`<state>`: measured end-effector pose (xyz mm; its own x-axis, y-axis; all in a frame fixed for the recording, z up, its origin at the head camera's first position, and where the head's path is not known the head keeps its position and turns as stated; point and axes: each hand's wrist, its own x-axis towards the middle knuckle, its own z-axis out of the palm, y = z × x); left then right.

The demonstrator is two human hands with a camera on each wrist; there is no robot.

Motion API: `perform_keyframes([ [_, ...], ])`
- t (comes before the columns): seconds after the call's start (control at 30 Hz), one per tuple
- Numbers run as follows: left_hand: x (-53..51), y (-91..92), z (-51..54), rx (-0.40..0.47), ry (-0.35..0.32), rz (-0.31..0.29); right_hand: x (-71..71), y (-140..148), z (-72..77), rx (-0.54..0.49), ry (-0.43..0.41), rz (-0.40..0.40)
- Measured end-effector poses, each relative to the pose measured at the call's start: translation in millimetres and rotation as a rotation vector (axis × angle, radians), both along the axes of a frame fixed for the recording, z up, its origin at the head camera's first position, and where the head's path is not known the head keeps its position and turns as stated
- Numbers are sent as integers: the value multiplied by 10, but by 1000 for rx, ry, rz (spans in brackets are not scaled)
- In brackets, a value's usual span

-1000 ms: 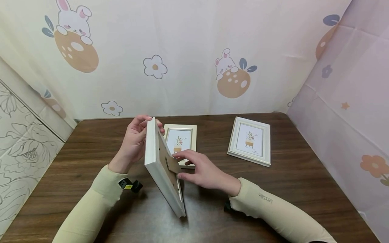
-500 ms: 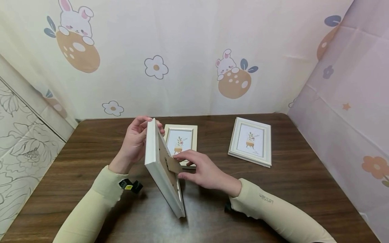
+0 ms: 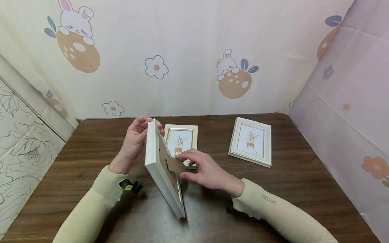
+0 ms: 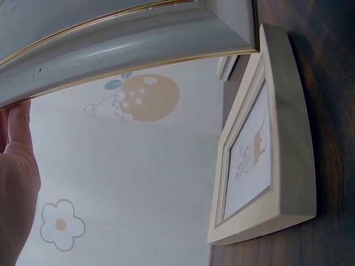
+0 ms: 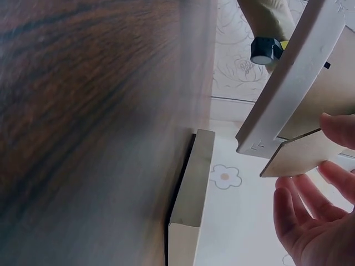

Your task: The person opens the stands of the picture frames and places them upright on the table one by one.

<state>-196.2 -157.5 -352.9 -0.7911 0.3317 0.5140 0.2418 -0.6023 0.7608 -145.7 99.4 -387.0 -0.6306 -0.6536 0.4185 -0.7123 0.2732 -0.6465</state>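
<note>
A white picture frame (image 3: pixel 152 148) stands tilted on its edge in the head view, its brown backing board facing right. My left hand (image 3: pixel 135 138) grips it by the upper edge; in the left wrist view part of that hand (image 4: pixel 19 172) shows beside the moulding. From the backing sticks out a brown easel-back stand (image 3: pixel 175 165). Thumb and fingers of my right hand (image 3: pixel 205 170) hold this stand by its edges, and the right wrist view shows the stand (image 5: pixel 299 155) angled away from the board. The frame's front is mostly hidden in the head view.
A cream picture frame (image 3: pixel 194 136) lies face up behind the held one, partly covered by it and my right hand. Farther right lies another white picture frame (image 3: pixel 268 141), also face up. The brown wooden table (image 3: pixel 273 189) meets a printed curtain (image 3: pixel 182 91) at the back.
The right hand has shifted slightly to the right, and the stand has swung a little farther out from the backing. The left hand and the frame have stayed in place.
</note>
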Motion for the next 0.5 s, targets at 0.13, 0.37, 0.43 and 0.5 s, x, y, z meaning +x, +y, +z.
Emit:
perform_keyframes([
  [0.13,3,-8,-6,-7,5,3,-3,14,1,3,33,-6],
  [0.37,-7,-18,-27,1,-1,-16,-10,39,1,1,55,-18],
  [0.43,-9,-21,-33,-1,-2,-19,-9,45,1,3,51,-22],
  [0.5,-11,-26,-39,-4,0,-22,-6,51,5,7,45,-26],
])
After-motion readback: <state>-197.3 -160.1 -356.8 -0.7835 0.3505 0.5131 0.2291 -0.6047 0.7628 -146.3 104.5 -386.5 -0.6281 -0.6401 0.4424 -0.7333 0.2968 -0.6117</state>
